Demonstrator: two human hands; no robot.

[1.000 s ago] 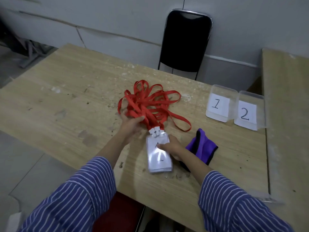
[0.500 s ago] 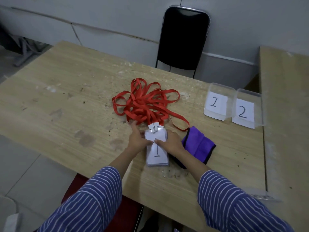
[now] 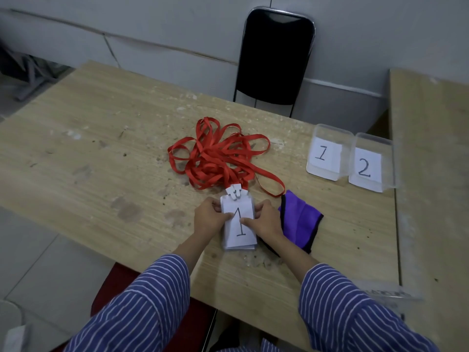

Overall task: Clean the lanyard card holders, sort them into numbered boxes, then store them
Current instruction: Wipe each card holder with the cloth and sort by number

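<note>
A stack of clear card holders (image 3: 239, 235) lies on the wooden table (image 3: 101, 148); the top card shows a handwritten 1. My left hand (image 3: 209, 219) grips the stack's left edge and my right hand (image 3: 266, 222) grips its right edge, thumbs on top. White clips (image 3: 234, 192) at the stack's far end join a tangled pile of red lanyards (image 3: 215, 156). A folded purple cloth (image 3: 299, 219) lies just right of my right hand. Two clear boxes stand at the far right, labelled 1 (image 3: 326, 153) and 2 (image 3: 369, 163).
A black folding chair (image 3: 275, 59) stands behind the table against the wall. A second wooden surface (image 3: 431, 174) adjoins the table on the right. A clear plastic item (image 3: 388, 292) lies near the table's front right corner.
My left hand left the red lanyards and came to the stack's left edge. Both hands now hold the card holders squared up, with the 1 card clearly showing.
</note>
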